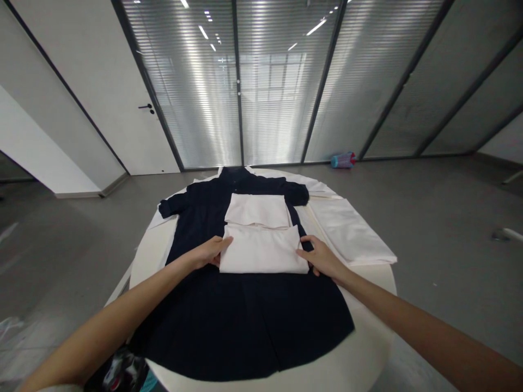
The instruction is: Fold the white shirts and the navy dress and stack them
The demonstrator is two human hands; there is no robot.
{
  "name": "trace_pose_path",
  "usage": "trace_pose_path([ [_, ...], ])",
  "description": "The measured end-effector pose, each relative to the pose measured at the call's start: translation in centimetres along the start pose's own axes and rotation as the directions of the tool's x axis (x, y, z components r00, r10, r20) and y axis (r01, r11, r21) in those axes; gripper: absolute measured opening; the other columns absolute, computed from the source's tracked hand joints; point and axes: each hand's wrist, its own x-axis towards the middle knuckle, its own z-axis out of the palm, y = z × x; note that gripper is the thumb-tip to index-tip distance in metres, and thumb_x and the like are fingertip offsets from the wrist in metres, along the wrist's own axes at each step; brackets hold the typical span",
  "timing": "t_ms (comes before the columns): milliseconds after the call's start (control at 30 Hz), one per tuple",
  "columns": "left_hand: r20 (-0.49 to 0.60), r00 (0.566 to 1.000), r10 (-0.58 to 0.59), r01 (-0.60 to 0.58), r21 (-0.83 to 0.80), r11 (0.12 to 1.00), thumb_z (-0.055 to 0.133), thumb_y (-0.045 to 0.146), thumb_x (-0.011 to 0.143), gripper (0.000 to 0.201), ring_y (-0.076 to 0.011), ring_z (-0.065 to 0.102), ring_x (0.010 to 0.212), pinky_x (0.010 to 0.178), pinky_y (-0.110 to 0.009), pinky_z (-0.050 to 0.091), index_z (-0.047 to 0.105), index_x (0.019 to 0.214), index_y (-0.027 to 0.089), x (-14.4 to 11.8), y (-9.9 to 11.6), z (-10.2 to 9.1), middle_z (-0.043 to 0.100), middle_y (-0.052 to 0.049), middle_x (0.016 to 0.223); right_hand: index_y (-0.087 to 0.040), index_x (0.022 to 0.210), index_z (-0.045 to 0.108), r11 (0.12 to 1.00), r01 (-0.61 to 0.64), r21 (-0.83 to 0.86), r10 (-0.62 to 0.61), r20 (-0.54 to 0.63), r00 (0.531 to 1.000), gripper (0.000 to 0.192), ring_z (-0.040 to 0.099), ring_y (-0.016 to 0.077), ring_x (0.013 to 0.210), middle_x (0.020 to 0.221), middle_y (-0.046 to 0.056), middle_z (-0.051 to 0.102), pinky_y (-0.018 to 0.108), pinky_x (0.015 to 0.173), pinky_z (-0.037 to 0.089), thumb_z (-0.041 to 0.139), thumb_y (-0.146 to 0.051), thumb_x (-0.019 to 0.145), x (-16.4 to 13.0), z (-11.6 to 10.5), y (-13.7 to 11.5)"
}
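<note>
White cloth (263, 251): fingers (307, 254) at sides, near edge free

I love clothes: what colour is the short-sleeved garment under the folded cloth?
The garment is dark navy (head view).

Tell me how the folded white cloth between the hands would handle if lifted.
The folded white cloth would probably sag mid-span, being fabric with the left hand and right hand only at its sides. Its layers might slip open, since no fastening shows.
</note>
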Motion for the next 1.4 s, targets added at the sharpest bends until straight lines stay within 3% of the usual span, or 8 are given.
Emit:
trace_pose_path([
  [233,-0.102,0.964,0.244,-0.256,-0.128,0.958,0.087,0.046,0.067,0.065,-0.0152,0.067,0.073,0.060,-0.025,0.056,0.056,0.117,0.020,-0.3,-0.3,0.0,0.068,-0.001,0.088,-0.023,0.136,0.027,0.997,0.076,0.000,-0.076,0.024,0.997,0.046,0.047,0.0122,0.035,0.056,-0.012,0.049,0.021,0.034,0.039,0.046,-0.038,0.097,0.6,-0.1,0.0],
  [367,-0.121,0.967,0.225,-0.237,-0.094,0.967,0.083,0.033,0.074,0.054,-0.0167,0.067,0.073,0.058,-0.027,0.056,0.053,0.116,0.018,0.3,0.0,0.3,0.067,-0.003,0.089,-0.019,0.144,0.023,0.947,0.120,-0.299,-0.118,0.024,0.993,0.057,0.059,0.0170,0.046,0.067,-0.005,0.060,0.026,0.047,0.045,0.051,-0.029,0.095,0.8,0.2,-0.8],
  [467,-0.141,0.966,0.219,-0.214,0.053,0.975,0.078,0.025,0.077,0.055,-0.0190,0.068,0.073,0.055,-0.028,0.057,0.049,0.123,0.018,0.9,0.8,-0.2,0.067,-0.006,0.093,-0.016,0.144,0.035,0.756,0.204,-0.621,-0.266,-0.007,0.964,0.058,0.069,0.0255,0.079,0.094,0.010,0.069,0.031,0.066,0.048,0.058,-0.028,0.091,0.5,-0.2,-2.1],
  [667,-0.451,0.764,0.461,-0.362,0.292,0.885,0.070,0.027,0.086,0.053,-0.0115,0.062,0.063,0.049,-0.019,0.049,0.046,0.132,0.018,4.0,3.4,-2.6,0.060,-0.003,0.090,-0.020,0.100,0.066,0.659,0.221,-0.719,-0.397,-0.082,0.914,0.029,0.067,0.0247,0.092,0.105,0.011,0.068,0.031,0.074,0.044,0.049,-0.043,0.098,3.6,-1.9,-5.2],
  [800,-0.426,0.807,0.410,-0.346,0.223,0.911,0.065,0.027,0.089,0.041,-0.0117,0.060,0.057,0.047,-0.019,0.045,0.053,0.126,0.012,6.0,4.7,-2.6,0.061,-0.002,0.076,-0.018,0.079,0.067,0.719,0.151,-0.679,-0.244,-0.044,0.969,0.042,0.068,0.0265,0.088,0.090,0.012,0.072,0.031,0.071,0.043,0.047,-0.049,0.098,7.5,-0.9,-6.2],
  [1067,-0.295,0.845,0.447,-0.403,0.198,0.894,0.068,0.013,0.075,0.055,-0.0107,0.059,0.056,0.053,-0.019,0.046,0.056,0.129,0.019,6.7,5.2,-1.7,0.061,0.003,0.069,-0.018,0.090,0.069,0.755,0.082,-0.651,-0.228,-0.144,0.963,0.027,0.068,0.0242,0.092,0.098,0.010,0.073,0.029,0.072,0.045,0.049,-0.036,0.094,9.1,-1.0,-6.4],
  [1267,-0.224,0.871,0.437,-0.366,0.298,0.882,0.078,0.012,0.061,0.053,-0.0101,0.049,0.047,0.049,-0.020,0.037,0.064,0.113,0.013,7.1,4.2,-1.6,0.053,0.007,0.057,-0.014,0.103,0.070,0.587,0.030,-0.809,-0.154,-0.076,0.985,0.033,0.066,0.0350,0.102,0.109,0.019,0.069,0.043,0.081,0.049,0.054,-0.039,0.090,7.9,-1.1,-6.6],
  [1400,-0.282,0.815,0.507,-0.370,0.420,0.829,0.085,0.020,0.060,0.074,-0.0141,0.056,0.057,0.057,-0.022,0.041,0.057,0.129,0.018,8.1,5.1,-2.3,0.059,0.005,0.066,-0.011,0.116,0.067,0.489,0.076,-0.869,-0.378,-0.132,0.916,0.043,0.058,0.0367,0.115,0.124,0.023,0.062,0.047,0.092,0.045,0.053,-0.045,0.094,7.4,-0.2,-8.4],
])
